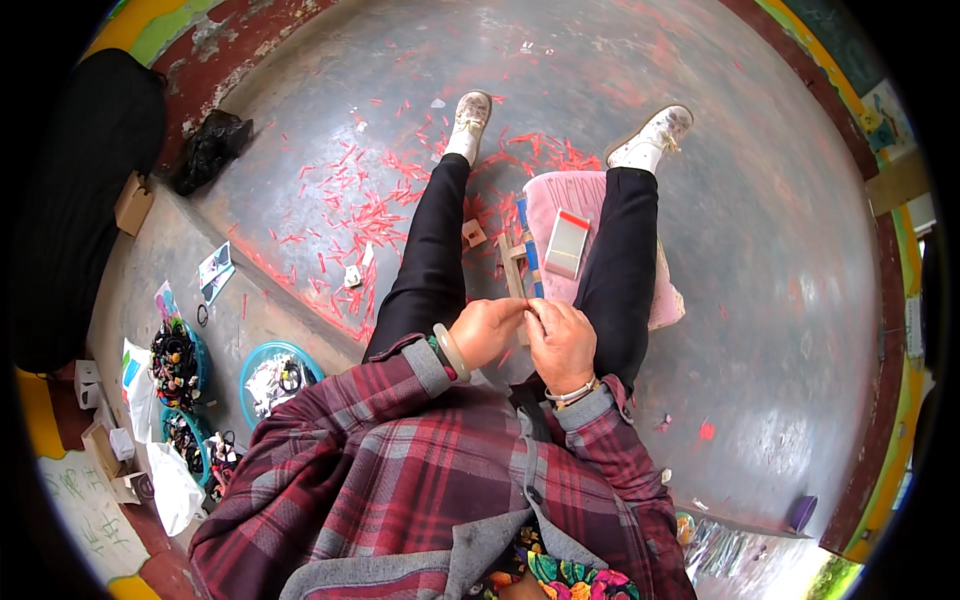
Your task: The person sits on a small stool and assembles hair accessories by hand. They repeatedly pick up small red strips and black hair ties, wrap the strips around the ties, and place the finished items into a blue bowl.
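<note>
My left hand [485, 330] and my right hand [562, 346] meet in front of my lap, fingertips pinched together. Whatever lies between them is too small or hidden to make out. A pale bangle [451, 352] circles my left wrist, and a thin light bracelet [570, 391] is on my right. Just beyond my hands is a pink padded cloth [570, 188] between my legs. On it rests a flat rectangular box [568, 244] with a pale face and a red end. A wooden frame piece [513, 275] stands against the cloth's left side.
Red strips [370, 212] litter the floor ahead, around my shoes. At my left, a teal basket [248, 383] holds white and black small pieces. Further left, another teal basket [203, 362] carries dark bands, near white plastic bags [173, 490]. A black bag [212, 150] lies by the wall.
</note>
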A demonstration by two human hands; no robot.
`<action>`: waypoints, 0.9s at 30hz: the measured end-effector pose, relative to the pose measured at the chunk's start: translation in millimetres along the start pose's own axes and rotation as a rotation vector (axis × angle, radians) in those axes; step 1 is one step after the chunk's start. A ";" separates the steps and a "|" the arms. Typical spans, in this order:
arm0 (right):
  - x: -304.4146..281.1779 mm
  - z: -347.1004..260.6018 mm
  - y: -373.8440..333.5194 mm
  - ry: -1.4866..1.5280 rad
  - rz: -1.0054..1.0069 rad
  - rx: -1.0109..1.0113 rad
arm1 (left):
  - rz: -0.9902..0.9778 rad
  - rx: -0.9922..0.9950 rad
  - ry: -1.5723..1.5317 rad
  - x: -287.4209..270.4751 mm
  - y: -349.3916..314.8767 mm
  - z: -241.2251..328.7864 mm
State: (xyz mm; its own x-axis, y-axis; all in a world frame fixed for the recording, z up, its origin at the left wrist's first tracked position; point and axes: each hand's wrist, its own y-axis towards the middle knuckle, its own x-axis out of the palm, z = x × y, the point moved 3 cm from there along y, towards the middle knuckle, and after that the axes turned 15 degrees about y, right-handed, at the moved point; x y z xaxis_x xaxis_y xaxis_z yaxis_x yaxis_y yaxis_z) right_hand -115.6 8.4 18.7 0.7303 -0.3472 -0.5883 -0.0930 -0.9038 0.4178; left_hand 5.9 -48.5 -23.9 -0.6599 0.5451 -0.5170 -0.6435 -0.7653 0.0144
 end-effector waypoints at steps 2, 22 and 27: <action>0.5 -0.1 -0.9 -0.045 -0.038 0.000 | -0.027 0.015 0.102 -2.4 -0.7 4.6; 15.7 10.3 -17.7 -0.133 -0.103 0.112 | -0.026 0.203 0.359 19.0 -9.1 -12.2; 19.4 8.2 -19.2 -0.206 -0.166 0.069 | -0.055 0.182 0.383 21.3 -9.1 -16.1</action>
State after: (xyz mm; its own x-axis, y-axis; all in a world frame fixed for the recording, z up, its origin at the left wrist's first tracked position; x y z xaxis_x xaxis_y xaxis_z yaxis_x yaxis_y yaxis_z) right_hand -105.2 16.9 -6.5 0.5868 -0.2299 -0.7764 -0.0345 -0.9651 0.2597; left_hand 3.9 -35.5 -48.9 -0.4532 0.3903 -0.8014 -0.7540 -0.6475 0.1110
